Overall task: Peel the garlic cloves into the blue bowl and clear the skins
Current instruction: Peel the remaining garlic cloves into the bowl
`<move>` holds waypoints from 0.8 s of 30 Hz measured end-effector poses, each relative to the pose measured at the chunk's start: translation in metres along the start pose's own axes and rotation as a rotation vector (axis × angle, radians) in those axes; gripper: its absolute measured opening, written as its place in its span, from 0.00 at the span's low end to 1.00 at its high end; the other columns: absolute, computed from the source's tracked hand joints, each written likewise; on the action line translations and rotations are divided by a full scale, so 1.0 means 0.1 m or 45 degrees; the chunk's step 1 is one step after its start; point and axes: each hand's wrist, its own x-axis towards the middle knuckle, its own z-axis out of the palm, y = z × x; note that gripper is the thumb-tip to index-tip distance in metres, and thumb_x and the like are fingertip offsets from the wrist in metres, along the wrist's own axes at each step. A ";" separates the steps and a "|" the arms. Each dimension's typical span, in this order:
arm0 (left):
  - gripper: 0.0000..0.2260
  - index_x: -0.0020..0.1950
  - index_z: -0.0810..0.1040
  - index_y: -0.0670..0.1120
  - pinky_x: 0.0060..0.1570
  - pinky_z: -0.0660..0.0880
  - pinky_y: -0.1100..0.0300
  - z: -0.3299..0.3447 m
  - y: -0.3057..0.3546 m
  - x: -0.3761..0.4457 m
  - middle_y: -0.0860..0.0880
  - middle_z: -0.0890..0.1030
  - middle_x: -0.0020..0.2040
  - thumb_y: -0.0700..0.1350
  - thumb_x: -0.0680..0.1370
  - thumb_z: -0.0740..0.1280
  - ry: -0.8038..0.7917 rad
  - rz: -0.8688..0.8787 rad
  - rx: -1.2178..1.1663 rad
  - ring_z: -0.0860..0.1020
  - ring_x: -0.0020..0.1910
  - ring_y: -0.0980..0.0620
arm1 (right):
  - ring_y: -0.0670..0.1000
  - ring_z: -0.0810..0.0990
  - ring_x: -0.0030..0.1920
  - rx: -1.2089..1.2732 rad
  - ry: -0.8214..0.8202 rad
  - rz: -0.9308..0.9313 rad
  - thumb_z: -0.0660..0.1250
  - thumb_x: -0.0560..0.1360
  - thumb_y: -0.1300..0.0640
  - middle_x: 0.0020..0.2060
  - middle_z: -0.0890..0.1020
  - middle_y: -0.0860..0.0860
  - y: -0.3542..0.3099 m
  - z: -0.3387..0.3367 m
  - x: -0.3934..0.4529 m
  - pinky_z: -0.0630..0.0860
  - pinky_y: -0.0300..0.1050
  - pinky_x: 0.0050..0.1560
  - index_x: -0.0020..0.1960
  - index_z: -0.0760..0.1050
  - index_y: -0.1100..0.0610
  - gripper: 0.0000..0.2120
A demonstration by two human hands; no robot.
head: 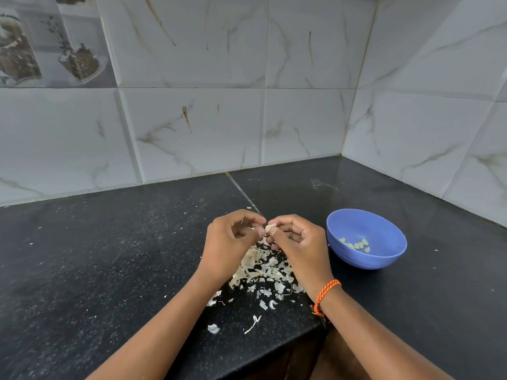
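- Forearms come in from the bottom edge, nearest the lens; an orange cord bracelet (326,296) sits on the right wrist.
- Loose skins (264,270) lie heaped on the black bench (109,270) directly under and between the two wrists, with stray flakes trailing toward the bench's near edge.
- Left hand (233,242): fingers curled, fingertips pinching at the clove from its left side. It seems to have a shred of skin, though the blur there makes that uncertain.
- Right hand (296,242): fingers curled, thumb and forefinger gripping the garlic clove (268,229) from the right.
- Clove sits raised above the skin pile, held between both sets of fingertips, pale and partly bare. Its long axis is hard to read at this size.
- Blue bowl (366,239) stands on the bench just to the right of the right hand, close by and not touching it. A few peeled cloves (355,244) rest in its bottom.
- Key relation: bowl lies to the right of the held clove, on the right hand's side. The right hand is plainly nearer, and it already has the clove.
- Judgement: peeling is in hand; once bare, a short carry rightward over the near rim should do for the drop.
- Risk, as I judge it: skin clinging to fingers could fall into the bowl with the clove.
- Skins not yet cleared.
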 end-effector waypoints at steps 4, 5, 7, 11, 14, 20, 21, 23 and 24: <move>0.03 0.51 0.89 0.45 0.47 0.86 0.53 0.00 0.03 -0.02 0.46 0.89 0.43 0.42 0.82 0.75 -0.053 -0.102 -0.116 0.89 0.43 0.45 | 0.55 0.88 0.43 -0.020 0.022 -0.009 0.76 0.78 0.66 0.42 0.88 0.53 0.01 -0.01 0.01 0.87 0.50 0.45 0.50 0.85 0.58 0.04; 0.03 0.51 0.90 0.45 0.47 0.85 0.53 0.00 0.03 -0.03 0.46 0.89 0.43 0.43 0.81 0.76 -0.053 -0.112 -0.130 0.89 0.43 0.44 | 0.55 0.88 0.43 -0.017 0.024 -0.012 0.76 0.78 0.66 0.41 0.88 0.53 0.00 -0.01 0.00 0.87 0.50 0.45 0.50 0.85 0.59 0.04; 0.02 0.50 0.90 0.45 0.47 0.85 0.53 0.00 0.02 -0.02 0.45 0.89 0.42 0.43 0.80 0.78 -0.046 -0.125 -0.148 0.89 0.43 0.43 | 0.55 0.88 0.43 -0.011 0.035 -0.020 0.77 0.77 0.66 0.41 0.88 0.53 0.00 0.00 -0.01 0.87 0.51 0.44 0.49 0.85 0.59 0.04; 0.02 0.50 0.90 0.45 0.46 0.85 0.54 0.01 0.00 -0.01 0.45 0.89 0.41 0.42 0.79 0.79 -0.027 -0.113 -0.130 0.89 0.41 0.44 | 0.57 0.89 0.43 0.032 0.052 -0.014 0.78 0.77 0.64 0.41 0.88 0.55 -0.01 0.02 -0.02 0.87 0.51 0.44 0.49 0.85 0.60 0.03; 0.01 0.49 0.90 0.44 0.43 0.83 0.57 0.02 0.01 -0.01 0.46 0.89 0.41 0.41 0.79 0.78 -0.012 -0.072 -0.125 0.88 0.39 0.46 | 0.60 0.89 0.44 0.185 0.056 0.063 0.76 0.78 0.67 0.42 0.89 0.58 -0.03 0.03 -0.03 0.87 0.49 0.45 0.49 0.85 0.64 0.01; 0.02 0.50 0.90 0.43 0.46 0.86 0.51 0.01 0.04 -0.03 0.43 0.89 0.43 0.40 0.80 0.77 -0.027 -0.108 -0.233 0.87 0.38 0.46 | 0.61 0.89 0.46 0.473 0.021 0.234 0.72 0.79 0.69 0.44 0.88 0.64 -0.02 0.00 -0.02 0.86 0.49 0.49 0.51 0.84 0.68 0.03; 0.03 0.51 0.90 0.43 0.47 0.86 0.50 0.00 0.04 -0.03 0.43 0.89 0.44 0.40 0.80 0.76 -0.033 -0.120 -0.262 0.86 0.38 0.46 | 0.62 0.89 0.47 0.491 0.010 0.248 0.72 0.79 0.69 0.45 0.88 0.64 -0.02 0.00 -0.02 0.86 0.49 0.49 0.52 0.84 0.68 0.03; 0.03 0.52 0.89 0.42 0.48 0.86 0.47 0.00 0.05 -0.02 0.42 0.89 0.44 0.41 0.81 0.76 -0.035 -0.139 -0.301 0.86 0.38 0.46 | 0.62 0.89 0.47 0.434 -0.003 0.239 0.71 0.80 0.68 0.46 0.88 0.63 0.00 -0.02 -0.01 0.87 0.50 0.49 0.54 0.85 0.66 0.05; 0.04 0.52 0.89 0.42 0.48 0.86 0.46 -0.01 0.05 -0.02 0.42 0.89 0.45 0.41 0.81 0.76 -0.020 -0.147 -0.307 0.86 0.39 0.46 | 0.61 0.89 0.47 0.343 0.007 0.204 0.71 0.81 0.67 0.45 0.88 0.62 0.02 -0.02 0.01 0.87 0.51 0.48 0.55 0.86 0.65 0.06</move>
